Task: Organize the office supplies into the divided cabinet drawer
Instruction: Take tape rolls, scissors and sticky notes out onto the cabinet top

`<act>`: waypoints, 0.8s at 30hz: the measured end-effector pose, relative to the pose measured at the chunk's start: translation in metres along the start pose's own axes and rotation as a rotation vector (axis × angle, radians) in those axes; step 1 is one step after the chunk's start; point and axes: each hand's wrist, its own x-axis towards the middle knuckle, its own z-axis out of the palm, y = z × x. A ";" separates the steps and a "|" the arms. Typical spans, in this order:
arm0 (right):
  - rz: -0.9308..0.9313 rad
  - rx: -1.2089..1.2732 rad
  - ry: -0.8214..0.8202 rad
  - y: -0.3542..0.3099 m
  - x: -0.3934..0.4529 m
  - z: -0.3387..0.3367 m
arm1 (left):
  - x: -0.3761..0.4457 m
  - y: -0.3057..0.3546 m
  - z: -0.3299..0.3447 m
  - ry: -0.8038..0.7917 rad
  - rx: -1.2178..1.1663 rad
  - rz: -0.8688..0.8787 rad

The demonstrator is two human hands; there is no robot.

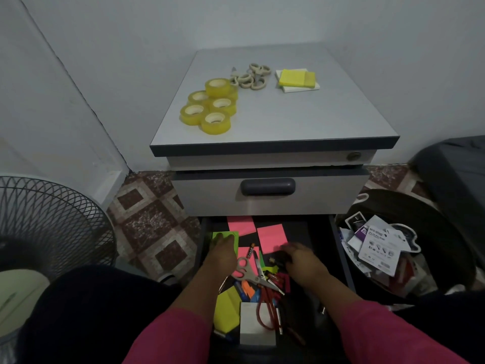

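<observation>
The open lower drawer [338, 253] of a grey cabinet holds a jumble: pink sticky notes [271, 236], a green pad [225, 236], scissors [249, 271], pens, batteries and a white pad [256, 324]. My left hand [223, 252] reaches in and lies over the green pad; whether it holds the pad is hidden. My right hand [299, 258] curls round a small dark object [280, 260] beside the right pink note. On the cabinet top [288, 119] lie several yellow tape rolls [210, 106], a pile of scissors with beige handles [250, 76] and yellow sticky pads [298, 78].
The drawer above [267, 191] is closed, with a dark handle. A black bin [406, 248] full of packaging stands at the right. A fan [47, 222] stands at the left on the patterned tile floor. My dark-clad knees flank the drawer.
</observation>
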 end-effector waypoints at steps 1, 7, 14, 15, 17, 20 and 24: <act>-0.037 -0.061 -0.049 -0.001 0.003 -0.001 | 0.003 -0.002 0.001 -0.021 -0.013 0.019; -0.054 -0.248 -0.220 -0.002 0.010 -0.003 | 0.015 -0.003 -0.002 -0.127 -0.009 0.051; -0.063 -0.261 -0.116 0.014 -0.005 -0.007 | 0.010 0.006 0.002 -0.177 0.118 0.126; -0.051 -0.226 -0.092 0.016 -0.008 -0.006 | 0.008 0.009 0.004 -0.198 0.114 0.139; -0.003 -0.121 -0.032 0.022 -0.012 -0.002 | 0.004 0.017 0.008 -0.230 0.131 0.178; 0.106 0.023 0.041 0.028 -0.014 0.001 | -0.004 0.029 0.010 -0.256 0.134 0.247; 0.303 0.215 0.113 0.026 -0.014 0.001 | -0.010 0.035 0.011 -0.275 0.057 0.319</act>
